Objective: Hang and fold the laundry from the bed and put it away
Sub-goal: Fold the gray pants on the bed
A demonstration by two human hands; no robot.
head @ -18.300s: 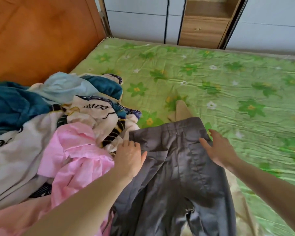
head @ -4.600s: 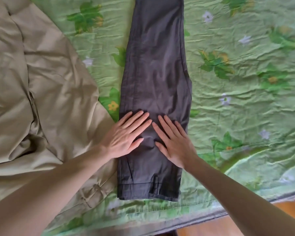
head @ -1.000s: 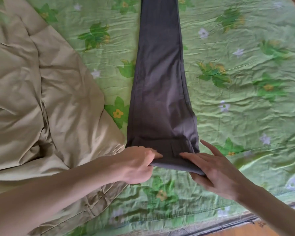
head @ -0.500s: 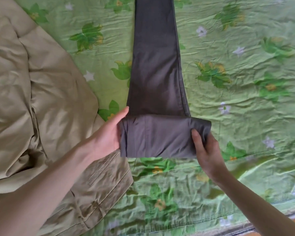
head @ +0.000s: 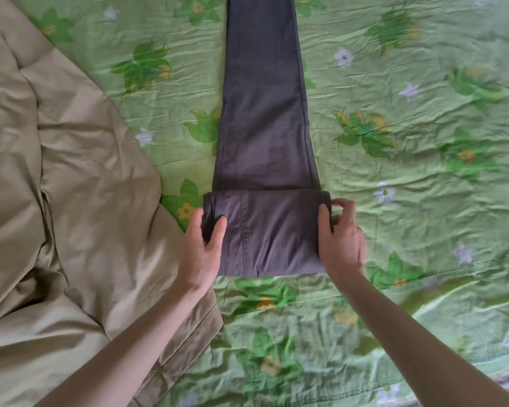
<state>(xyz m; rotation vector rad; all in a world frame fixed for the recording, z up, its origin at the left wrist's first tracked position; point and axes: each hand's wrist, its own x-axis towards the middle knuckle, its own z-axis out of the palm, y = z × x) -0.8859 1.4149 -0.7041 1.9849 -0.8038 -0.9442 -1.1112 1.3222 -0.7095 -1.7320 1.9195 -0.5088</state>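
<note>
Dark grey trousers (head: 263,113) lie lengthwise on the green flowered bedsheet (head: 409,171), legs together, running off the top of the view. Their near end is turned over into a thick folded band (head: 272,230) across the legs. My left hand (head: 202,248) grips the band's left end, thumb on top. My right hand (head: 343,239) grips the band's right end, thumb on top and fingers curled at the edge.
A rumpled beige garment (head: 56,201) covers the left side of the bed, its hem reaching under my left forearm. The bed's near edge (head: 482,380) runs along the bottom right, with wooden floor beyond it.
The trousers' near end has been rolled farther up the legs, so the folded band is thicker and sits higher. Both hands moved with it and now clasp its ends.
</note>
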